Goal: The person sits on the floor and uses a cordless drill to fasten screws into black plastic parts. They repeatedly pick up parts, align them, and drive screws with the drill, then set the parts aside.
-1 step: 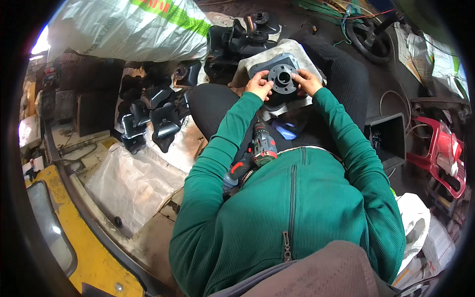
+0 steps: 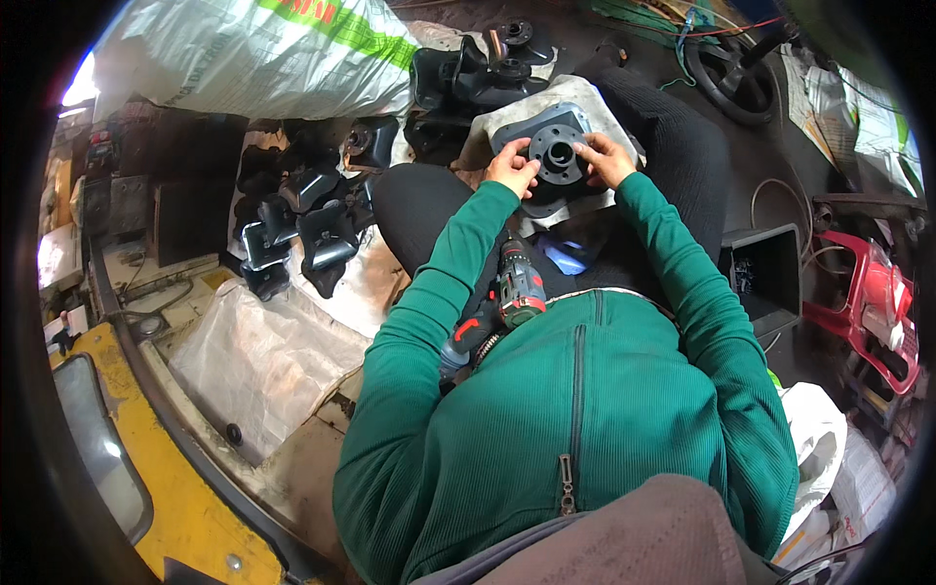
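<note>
Hardly anything has moved since the earlier frame; the hands keep the same places. The left hand (image 2: 513,168) and the right hand (image 2: 608,160) hold one round dark flange (image 2: 559,169) between them, fingers closed in on its opposite sides. It sits over one square-cornered dark plate (image 2: 531,127), on a whitish cloth (image 2: 485,132) between the knees. Nearer the body are one blue object (image 2: 563,255), too hidden to identify, and one cordless drill (image 2: 522,288), close under the left forearm. One black bin (image 2: 777,304) stands beside the right leg, and past it one red plastic frame (image 2: 850,283). At left lie dark metal parts (image 2: 328,244), at least five, overlapping too much for an exact count. Beyond the knees, more parts (image 2: 429,80) crowd up against one large white sack (image 2: 253,58). One spoked black wheel (image 2: 707,100) stands at upper right.
</note>
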The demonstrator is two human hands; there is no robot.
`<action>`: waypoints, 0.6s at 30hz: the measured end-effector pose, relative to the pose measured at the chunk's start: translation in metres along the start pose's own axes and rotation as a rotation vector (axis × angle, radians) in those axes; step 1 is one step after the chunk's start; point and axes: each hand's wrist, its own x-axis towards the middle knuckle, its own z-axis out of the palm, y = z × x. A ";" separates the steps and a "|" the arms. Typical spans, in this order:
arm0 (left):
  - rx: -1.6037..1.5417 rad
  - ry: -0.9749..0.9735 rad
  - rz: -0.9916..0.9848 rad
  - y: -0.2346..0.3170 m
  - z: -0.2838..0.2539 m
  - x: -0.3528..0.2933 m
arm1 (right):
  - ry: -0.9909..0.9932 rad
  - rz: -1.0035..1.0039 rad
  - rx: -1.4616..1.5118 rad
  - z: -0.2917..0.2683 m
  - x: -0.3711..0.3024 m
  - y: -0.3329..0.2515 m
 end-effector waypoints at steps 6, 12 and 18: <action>-0.028 -0.016 0.007 0.003 0.001 0.011 | -0.030 0.064 -0.003 -0.009 0.009 -0.007; 0.023 0.011 0.068 0.013 0.000 0.023 | 0.529 -0.809 -0.234 -0.088 -0.059 -0.074; 0.046 0.185 0.139 0.020 -0.018 0.016 | 0.749 -0.373 0.262 -0.233 -0.084 0.048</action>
